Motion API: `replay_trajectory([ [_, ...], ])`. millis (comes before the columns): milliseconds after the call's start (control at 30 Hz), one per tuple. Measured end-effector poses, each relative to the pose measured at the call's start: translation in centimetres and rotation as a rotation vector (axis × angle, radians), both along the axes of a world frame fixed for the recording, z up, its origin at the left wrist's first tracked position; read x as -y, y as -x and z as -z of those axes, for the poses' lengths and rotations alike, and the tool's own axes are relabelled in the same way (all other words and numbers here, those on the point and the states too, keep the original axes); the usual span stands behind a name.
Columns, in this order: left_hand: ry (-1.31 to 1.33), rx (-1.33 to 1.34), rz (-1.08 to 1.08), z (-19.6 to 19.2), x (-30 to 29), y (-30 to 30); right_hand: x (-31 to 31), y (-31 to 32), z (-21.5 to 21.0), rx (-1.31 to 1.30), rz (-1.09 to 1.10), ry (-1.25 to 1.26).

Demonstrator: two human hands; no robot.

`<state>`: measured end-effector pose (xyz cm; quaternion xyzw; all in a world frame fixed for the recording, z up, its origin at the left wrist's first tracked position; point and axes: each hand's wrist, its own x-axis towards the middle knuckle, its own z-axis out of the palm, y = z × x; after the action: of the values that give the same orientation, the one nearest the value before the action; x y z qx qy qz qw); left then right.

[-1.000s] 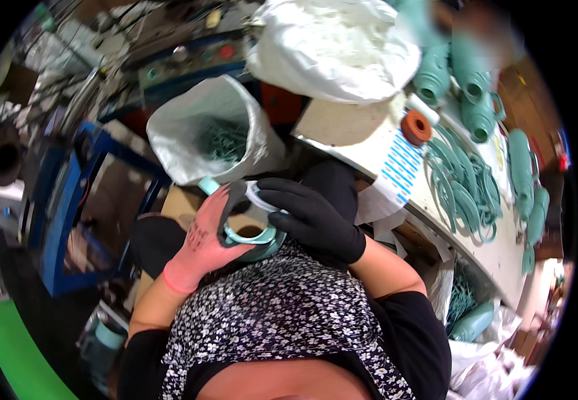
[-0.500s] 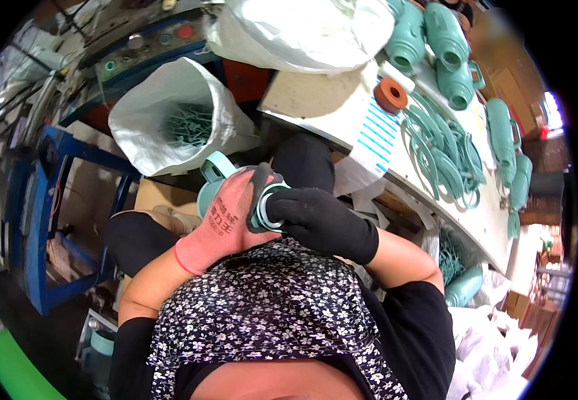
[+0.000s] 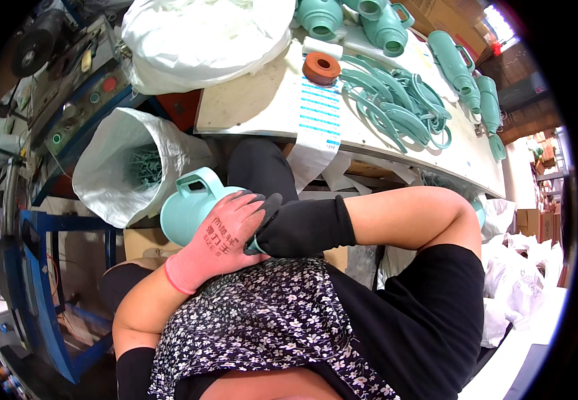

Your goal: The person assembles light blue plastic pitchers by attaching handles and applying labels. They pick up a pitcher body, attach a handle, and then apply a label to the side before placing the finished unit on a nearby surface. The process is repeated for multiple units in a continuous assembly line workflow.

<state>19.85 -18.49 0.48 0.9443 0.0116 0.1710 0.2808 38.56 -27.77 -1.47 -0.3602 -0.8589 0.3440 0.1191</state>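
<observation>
The right elbow now juts wider than before. The left hand clamps the green jug by the apron; whether the right hand grips anything, I can't tell. Uneven pushing could twist the jug loose.

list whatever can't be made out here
Head view:
Mouth of the jug: mostly hidden by the left hand and right hand.
Whether the right hand grips anything: hidden by its own back.
Far side of the big sack: cut off by the upper edge.
Depth of the strips: hidden by the small sack.
</observation>
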Motion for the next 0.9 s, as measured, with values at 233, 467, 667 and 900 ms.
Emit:
replay_trajectory([
  [233, 0.016, -0.054, -0.033, 0.3, -0.5, -0.2, 0.5, -1.2, 2.2, -0.056, -0.019, -0.177],
  [467, 0.719, 0.102, -1.162, 10.6, -9.1, 11.1, 5.2, -4.8, 2.3, 0.021, 0.309, -0.359],
  [667, 0.048, -0.125, -0.870, 11.4, -6.7, 12.8, 2.8, -14.0, 6.9, 0.203, 1.257, -0.656],
  [900, 0.587, 0.361, -1.143, 3.8, -8.2, 12.1, 0.8, -16.0, 9.0, 0.490, 1.170, -0.507],
])
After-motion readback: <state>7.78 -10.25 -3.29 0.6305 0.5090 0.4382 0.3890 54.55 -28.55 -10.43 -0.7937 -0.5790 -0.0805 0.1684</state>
